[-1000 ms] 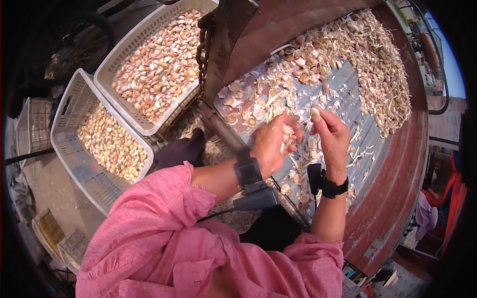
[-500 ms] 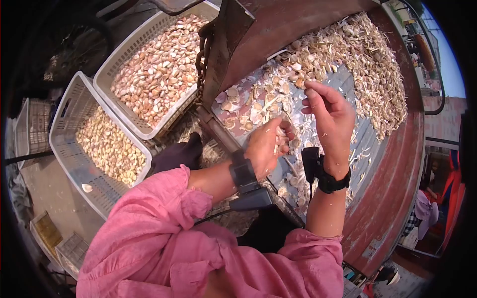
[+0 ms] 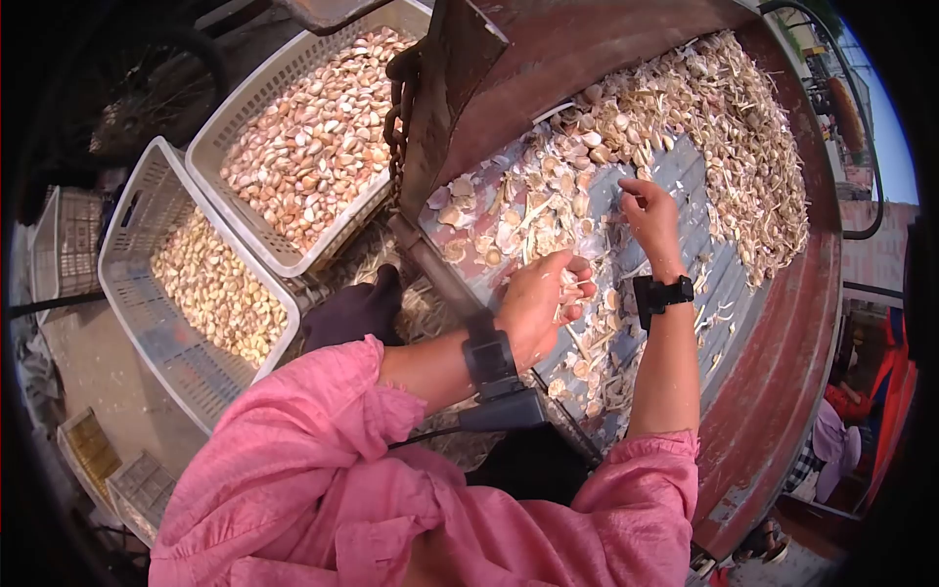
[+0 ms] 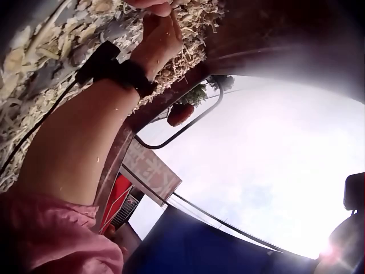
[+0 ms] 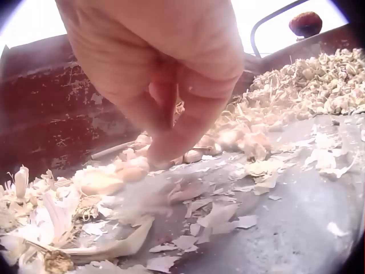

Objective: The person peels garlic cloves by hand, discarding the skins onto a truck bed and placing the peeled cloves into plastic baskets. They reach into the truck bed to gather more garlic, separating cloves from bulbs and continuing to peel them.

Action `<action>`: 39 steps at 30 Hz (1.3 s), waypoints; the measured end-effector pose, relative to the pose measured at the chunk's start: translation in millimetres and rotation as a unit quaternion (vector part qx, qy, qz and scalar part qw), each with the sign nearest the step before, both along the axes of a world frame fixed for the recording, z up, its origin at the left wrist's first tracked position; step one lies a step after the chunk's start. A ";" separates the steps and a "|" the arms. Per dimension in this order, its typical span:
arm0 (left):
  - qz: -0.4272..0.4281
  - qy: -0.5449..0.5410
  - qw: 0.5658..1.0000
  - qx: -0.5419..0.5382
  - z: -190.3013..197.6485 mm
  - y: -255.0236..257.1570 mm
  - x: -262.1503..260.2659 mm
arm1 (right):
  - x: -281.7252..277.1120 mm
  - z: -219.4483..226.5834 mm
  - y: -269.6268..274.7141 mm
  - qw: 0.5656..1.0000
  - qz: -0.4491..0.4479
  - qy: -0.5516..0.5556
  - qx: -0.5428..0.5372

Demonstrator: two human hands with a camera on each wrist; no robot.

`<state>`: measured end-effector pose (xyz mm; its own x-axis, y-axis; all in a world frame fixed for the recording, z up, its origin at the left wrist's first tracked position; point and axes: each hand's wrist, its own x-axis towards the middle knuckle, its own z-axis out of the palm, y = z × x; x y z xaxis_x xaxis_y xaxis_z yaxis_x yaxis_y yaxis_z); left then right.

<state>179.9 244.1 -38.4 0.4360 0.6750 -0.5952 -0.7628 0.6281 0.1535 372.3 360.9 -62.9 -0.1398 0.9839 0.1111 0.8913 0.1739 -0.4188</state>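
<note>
My left hand (image 3: 531, 311) is cupped low over the metal bed, its curled fingers holding several pale garlic cloves (image 3: 570, 290). Further forward, my right hand (image 3: 653, 221) reaches over the bed with fingers loosely bent. A small gap shows between thumb and forefinger in the head view, and no clove is visible there. In the right wrist view, the fingertips (image 5: 162, 157) point down close above loose cloves and papery skins (image 5: 222, 220). More unpeeled cloves and skins (image 3: 597, 137) lie beyond the right hand.
A white basket of pinkish unpeeled cloves (image 3: 311, 147) stands at the left, beside a basket holding paler cloves (image 3: 220, 284). Dry skins are heaped (image 3: 748, 157) along the bed's red side wall (image 3: 773, 338). A rusty post with a chain (image 3: 399, 127) rises near the left hand.
The clove pinched in the right hand a second ago is gone from its fingers. That hand has moved up and forward across the bed. The left hand stays nearly in place, still holding cloves.
</note>
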 end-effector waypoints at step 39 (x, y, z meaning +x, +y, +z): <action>-0.094 0.028 0.977 0.187 13.9 -6.9 8.7 | -68.2 101.1 -136.9 0.992 -0.053 0.093 -0.062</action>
